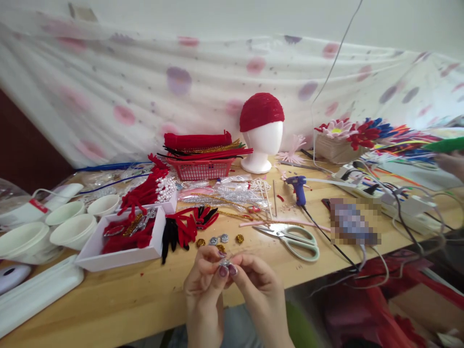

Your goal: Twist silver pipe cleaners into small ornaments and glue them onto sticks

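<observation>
My left hand (205,285) and my right hand (261,282) meet at the table's front edge. Between their pinched thumbs and fingertips is a small silver glittery piece (225,262), mostly covered by the fingers. Just beyond the fingertips lie small round coils: a gold coil (239,239), a silver coil (224,238) and several others. Scissors (300,241) with pale green handles rest to the right of my hands, blades pointing left. Black and red fuzzy pieces (181,228) lie to the left, beyond my left hand.
A white box (119,261) holds red fuzzy pieces, near stacked bowls (74,232). Behind stand a red basket (203,169) of fuzzy stems and a white foam head (259,145) in a red cap. A blue glue gun (297,188), power strips (409,208) and cables occupy the right; another person's hand (451,162) is there.
</observation>
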Motion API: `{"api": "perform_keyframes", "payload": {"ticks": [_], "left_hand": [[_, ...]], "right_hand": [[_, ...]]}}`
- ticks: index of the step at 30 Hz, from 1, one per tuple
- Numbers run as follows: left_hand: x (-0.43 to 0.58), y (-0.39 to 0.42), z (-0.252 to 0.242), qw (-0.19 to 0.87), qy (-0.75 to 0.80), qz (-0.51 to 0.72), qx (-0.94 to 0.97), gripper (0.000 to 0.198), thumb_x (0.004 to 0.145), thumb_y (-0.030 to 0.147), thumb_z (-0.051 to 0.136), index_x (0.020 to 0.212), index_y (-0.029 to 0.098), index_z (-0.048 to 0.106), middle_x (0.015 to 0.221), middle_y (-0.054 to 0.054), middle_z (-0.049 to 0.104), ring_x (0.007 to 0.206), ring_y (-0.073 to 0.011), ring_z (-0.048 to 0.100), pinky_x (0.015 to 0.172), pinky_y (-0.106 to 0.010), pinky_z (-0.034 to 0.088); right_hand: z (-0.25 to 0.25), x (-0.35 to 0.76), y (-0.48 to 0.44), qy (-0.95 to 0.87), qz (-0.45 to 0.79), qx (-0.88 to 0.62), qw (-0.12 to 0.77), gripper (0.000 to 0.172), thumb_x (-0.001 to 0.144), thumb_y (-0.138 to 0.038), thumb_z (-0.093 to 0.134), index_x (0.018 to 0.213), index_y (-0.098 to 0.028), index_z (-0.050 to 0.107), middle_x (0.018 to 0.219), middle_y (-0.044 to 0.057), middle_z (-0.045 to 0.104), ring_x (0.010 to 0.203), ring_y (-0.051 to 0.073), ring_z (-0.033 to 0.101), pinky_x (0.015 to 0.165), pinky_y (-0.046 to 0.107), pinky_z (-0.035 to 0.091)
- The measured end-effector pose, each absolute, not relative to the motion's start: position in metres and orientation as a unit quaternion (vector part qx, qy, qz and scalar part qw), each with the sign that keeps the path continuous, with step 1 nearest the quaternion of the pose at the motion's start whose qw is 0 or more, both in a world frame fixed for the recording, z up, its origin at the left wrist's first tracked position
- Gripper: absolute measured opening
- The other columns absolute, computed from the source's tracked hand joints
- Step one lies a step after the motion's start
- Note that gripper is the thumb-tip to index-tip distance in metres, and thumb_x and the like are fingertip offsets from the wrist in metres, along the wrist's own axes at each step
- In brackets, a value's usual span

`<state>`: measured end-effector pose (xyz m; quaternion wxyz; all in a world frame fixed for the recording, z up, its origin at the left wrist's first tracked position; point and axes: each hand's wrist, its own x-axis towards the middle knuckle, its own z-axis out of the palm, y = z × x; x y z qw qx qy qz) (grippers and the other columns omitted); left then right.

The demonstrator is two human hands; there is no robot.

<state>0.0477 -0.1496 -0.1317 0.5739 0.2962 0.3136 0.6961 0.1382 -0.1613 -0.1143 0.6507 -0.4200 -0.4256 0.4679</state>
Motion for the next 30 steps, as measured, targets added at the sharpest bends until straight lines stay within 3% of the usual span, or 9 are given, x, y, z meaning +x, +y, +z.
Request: {"api": "perform_keyframes", "payload": {"ticks": [2, 5, 8, 12, 16, 19, 22, 25, 30], "left_hand": [[0.044, -0.147, -0.13, 0.555, 0.345, 0.686, 0.321, 0.023, 0.071, 0.037, 0.088, 0.063, 0.022, 0.074, 0.092, -0.002, 0.063, 0.08, -0.0167, 0.066, 0.065, -0.024, 0.056], [0.025, -0.136, -0.118, 0.441, 0.394, 0.61, 0.527, 0.012, 0.078, 0.029, 0.082, 0.069, 0.023, 0.077, 0.089, -0.004, 0.067, 0.089, -0.0205, 0.067, 0.081, -0.028, 0.054], [0.003, -0.123, -0.097, 0.316, 0.372, 0.482, 0.728, 0.011, 0.081, 0.015, 0.075, 0.08, 0.026, 0.078, 0.087, -0.004, 0.07, 0.084, -0.0217, 0.067, 0.079, -0.032, 0.052], [-0.011, -0.112, -0.07, 0.253, 0.333, 0.384, 0.823, 0.022, 0.082, 0.008, 0.07, 0.069, 0.025, 0.072, 0.077, -0.002, 0.068, 0.08, -0.0226, 0.063, 0.075, -0.034, 0.047], [-0.011, -0.108, -0.075, 0.388, 0.31, 0.439, 0.749, 0.023, 0.081, 0.01, 0.074, 0.063, 0.023, 0.069, 0.074, -0.001, 0.062, 0.074, -0.0199, 0.06, 0.071, -0.033, 0.046], [-0.003, -0.11, -0.097, 0.501, 0.257, 0.536, 0.629, 0.019, 0.079, 0.023, 0.083, 0.063, 0.024, 0.072, 0.07, -0.001, 0.061, 0.07, -0.0178, 0.059, 0.071, -0.033, 0.048], [0.011, -0.116, -0.118, 0.532, 0.244, 0.619, 0.525, 0.023, 0.076, 0.034, 0.087, 0.061, 0.024, 0.072, 0.067, 0.0, 0.059, 0.071, -0.0168, 0.058, 0.083, -0.036, 0.05], [0.024, -0.126, -0.127, 0.528, 0.282, 0.671, 0.437, 0.024, 0.074, 0.031, 0.088, 0.059, 0.022, 0.071, 0.067, 0.002, 0.057, 0.073, -0.0147, 0.058, 0.094, -0.036, 0.049], [0.037, -0.14, -0.124, 0.59, 0.316, 0.676, 0.308, 0.027, 0.073, 0.026, 0.088, 0.058, 0.019, 0.067, 0.082, 0.001, 0.057, 0.072, -0.0127, 0.06, 0.06, -0.021, 0.052]], "right_hand": [[-0.111, 0.147, -0.158, -0.488, 0.419, -0.427, 0.636, 0.021, 0.09, -0.038, 0.071, 0.082, -0.019, 0.075, 0.076, 0.005, 0.071, 0.068, 0.017, 0.068, 0.063, 0.025, 0.057], [-0.099, 0.167, -0.152, -0.626, 0.316, -0.437, 0.563, 0.016, 0.095, -0.025, 0.062, 0.083, -0.02, 0.071, 0.076, 0.004, 0.07, 0.069, 0.017, 0.067, 0.063, 0.025, 0.054], [-0.083, 0.184, -0.147, -0.743, 0.23, -0.445, 0.444, 0.018, 0.095, -0.016, 0.056, 0.086, -0.022, 0.071, 0.079, 0.004, 0.072, 0.072, 0.018, 0.067, 0.065, 0.026, 0.052], [-0.068, 0.189, -0.145, -0.786, 0.207, -0.443, 0.378, 0.02, 0.095, -0.015, 0.056, 0.089, -0.023, 0.073, 0.082, 0.003, 0.074, 0.074, 0.019, 0.068, 0.068, 0.027, 0.053], [-0.073, 0.18, -0.147, -0.713, 0.298, -0.426, 0.471, 0.016, 0.095, -0.023, 0.064, 0.082, -0.022, 0.074, 0.073, 0.002, 0.073, 0.068, 0.016, 0.068, 0.064, 0.024, 0.054], [-0.087, 0.166, -0.151, -0.594, 0.417, -0.402, 0.559, 0.022, 0.093, -0.034, 0.069, 0.077, -0.019, 0.074, 0.068, 0.004, 0.071, 0.06, 0.016, 0.068, 0.057, 0.024, 0.055], [-0.102, 0.151, -0.154, -0.47, 0.481, -0.408, 0.617, 0.027, 0.086, -0.044, 0.076, 0.079, -0.018, 0.075, 0.068, 0.004, 0.072, 0.055, 0.016, 0.068, 0.055, 0.026, 0.058], [-0.112, 0.144, -0.153, -0.432, 0.475, -0.442, 0.627, 0.03, 0.082, -0.048, 0.079, 0.083, -0.018, 0.077, 0.066, 0.004, 0.071, 0.055, 0.017, 0.067, 0.057, 0.029, 0.061], [-0.118, 0.145, -0.149, -0.43, 0.508, -0.424, 0.614, 0.024, 0.082, -0.042, 0.08, 0.081, -0.019, 0.077, 0.07, 0.003, 0.073, 0.058, 0.015, 0.068, 0.061, 0.026, 0.061]]}}
